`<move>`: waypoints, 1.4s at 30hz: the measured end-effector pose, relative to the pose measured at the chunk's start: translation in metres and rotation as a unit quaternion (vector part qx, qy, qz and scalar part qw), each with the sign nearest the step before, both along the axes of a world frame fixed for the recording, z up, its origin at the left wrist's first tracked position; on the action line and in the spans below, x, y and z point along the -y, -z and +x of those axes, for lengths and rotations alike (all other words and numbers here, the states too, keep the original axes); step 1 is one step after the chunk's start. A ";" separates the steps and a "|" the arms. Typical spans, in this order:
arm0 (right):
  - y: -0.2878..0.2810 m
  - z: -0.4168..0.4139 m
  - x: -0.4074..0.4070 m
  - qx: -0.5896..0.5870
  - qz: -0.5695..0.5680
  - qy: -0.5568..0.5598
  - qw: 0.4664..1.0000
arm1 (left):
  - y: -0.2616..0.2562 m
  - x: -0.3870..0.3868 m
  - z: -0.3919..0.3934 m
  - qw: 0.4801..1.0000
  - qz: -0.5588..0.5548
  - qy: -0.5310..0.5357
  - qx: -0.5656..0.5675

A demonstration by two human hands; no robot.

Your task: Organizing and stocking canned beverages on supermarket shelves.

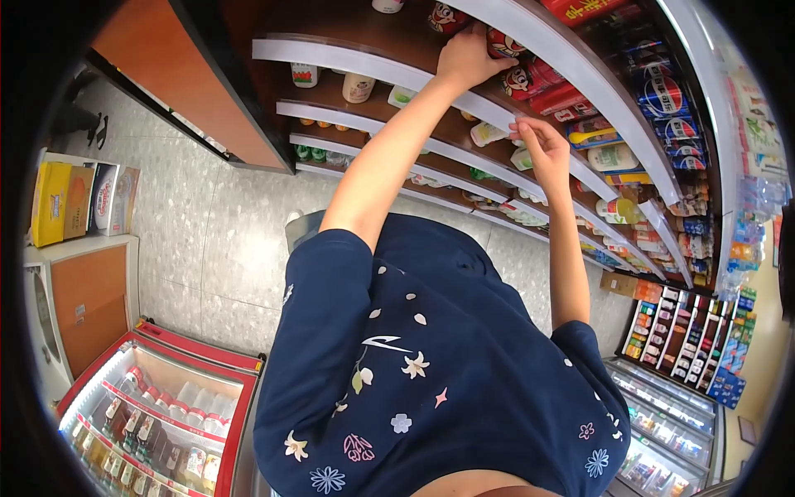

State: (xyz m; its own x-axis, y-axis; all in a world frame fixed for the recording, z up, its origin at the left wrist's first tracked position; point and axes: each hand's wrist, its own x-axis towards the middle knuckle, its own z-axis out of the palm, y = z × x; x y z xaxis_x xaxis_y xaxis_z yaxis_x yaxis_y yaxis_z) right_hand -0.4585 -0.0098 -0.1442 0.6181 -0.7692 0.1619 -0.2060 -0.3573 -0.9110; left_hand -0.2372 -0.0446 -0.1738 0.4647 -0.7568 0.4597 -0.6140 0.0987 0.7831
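Observation:
My left hand (pixel 467 61) reaches onto an upper shelf, with fingers and thumb around a red can (pixel 504 43) bearing a cartoon face. Another red can (pixel 448 17) stands just beyond my fingers, and a similar red can (pixel 520 79) is close by my thumb. My right hand (pixel 546 144) is at the white shelf edge strip (pixel 490 112), with loosely bent fingers and nothing seen in them. Its fingertips are at the strip; whether they press on it is unclear. Below it, a pale bottle (pixel 487 133) lies in view on the lower shelf.
Blue Pepsi cans (pixel 664 96) fill the shelf at the right. A yellow spoon (pixel 590 135) shows among goods by a white bottle (pixel 612 158). A red-framed drinks fridge (pixel 251 397) stands behind at left, near a cabinet (pixel 90 298) holding cartons (pixel 53 202). Grey tiled floor (pixel 242 205) lies between.

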 end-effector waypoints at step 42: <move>-0.006 0.360 0.075 -0.041 -0.467 0.073 0.880 | 0.031 -0.182 0.212 0.993 -0.016 -0.078 0.085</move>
State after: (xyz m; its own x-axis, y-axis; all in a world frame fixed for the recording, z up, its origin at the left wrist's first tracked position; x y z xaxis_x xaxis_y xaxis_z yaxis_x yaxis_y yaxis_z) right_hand -0.0989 -0.0849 -0.1382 0.5629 -0.3963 0.7253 -0.3622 -0.9071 -0.2145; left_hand -0.0252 0.1373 -0.2051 0.4886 -0.6658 0.5640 -0.7464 0.0159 0.6653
